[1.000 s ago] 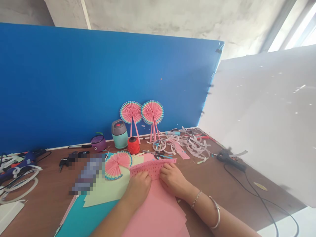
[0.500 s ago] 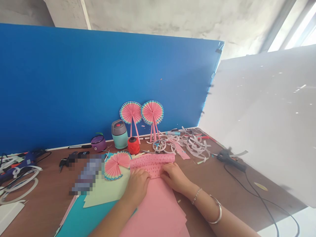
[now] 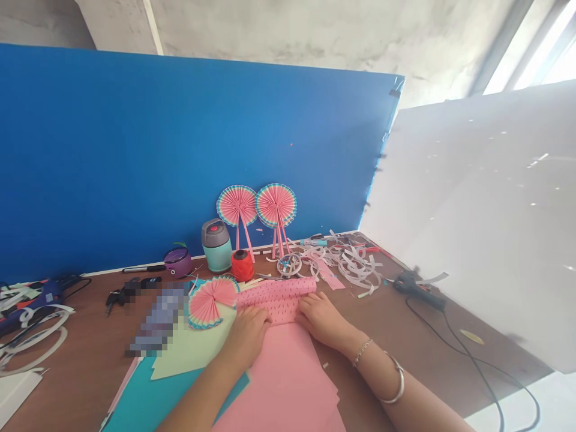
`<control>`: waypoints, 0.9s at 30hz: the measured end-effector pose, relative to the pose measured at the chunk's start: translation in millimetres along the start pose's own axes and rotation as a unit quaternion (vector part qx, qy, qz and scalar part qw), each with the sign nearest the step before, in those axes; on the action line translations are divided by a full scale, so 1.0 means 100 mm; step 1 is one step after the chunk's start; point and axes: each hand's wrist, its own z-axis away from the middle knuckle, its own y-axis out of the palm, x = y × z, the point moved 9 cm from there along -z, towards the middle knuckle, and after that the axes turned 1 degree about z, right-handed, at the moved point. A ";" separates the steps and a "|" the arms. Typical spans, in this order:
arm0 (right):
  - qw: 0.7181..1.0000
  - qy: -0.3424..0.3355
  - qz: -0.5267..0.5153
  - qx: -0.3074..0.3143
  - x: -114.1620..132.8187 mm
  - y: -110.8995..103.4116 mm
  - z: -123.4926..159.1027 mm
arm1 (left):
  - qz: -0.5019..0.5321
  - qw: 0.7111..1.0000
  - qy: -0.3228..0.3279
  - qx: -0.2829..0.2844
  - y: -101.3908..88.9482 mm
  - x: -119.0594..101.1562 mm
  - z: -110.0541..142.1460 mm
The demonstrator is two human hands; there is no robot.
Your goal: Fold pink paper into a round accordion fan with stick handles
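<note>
At the table's centre, two hands on marked pink paper

Taking the patterned paper (image 3: 276,306) as the middle of the dial, the left hand (image 3: 249,333) touches it at seven o'clock and the right hand (image 3: 321,319) at four. The fingers of both are bent and close together; whether they pinch the sheet or only press it, I cannot tell.

Brown tabletop (image 3: 373,324) shows at three o'clock, between the right hand and a black cord (image 3: 472,359). A white panel (image 3: 486,210) borders that side; a blue panel (image 3: 135,156) runs along the far edge. Leftward is tighter, with pale green paper (image 3: 180,354) over a teal sheet (image 3: 153,396) at eight and a partly spread pleated fan (image 3: 204,306) at nine.

Short dark marks dot the patterned paper, its far part curving softly. Plain pink sheets (image 3: 288,384) extend at six, edges stepped. Round pleated fans (image 3: 276,205) stand at eleven and twelve; white curled strips (image 3: 355,267) tangle at two.

Between ten and eleven, a turquoise jar (image 3: 216,255) wears its grey lid, contents hidden. At ten sits a purple pot (image 3: 177,264), its inside unreadable.
</note>
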 end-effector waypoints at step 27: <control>0.999 -0.026 -0.003 0.021 0.10 -0.05 0.12 | -0.084 0.992 0.082 0.037 0.07 -0.07 0.06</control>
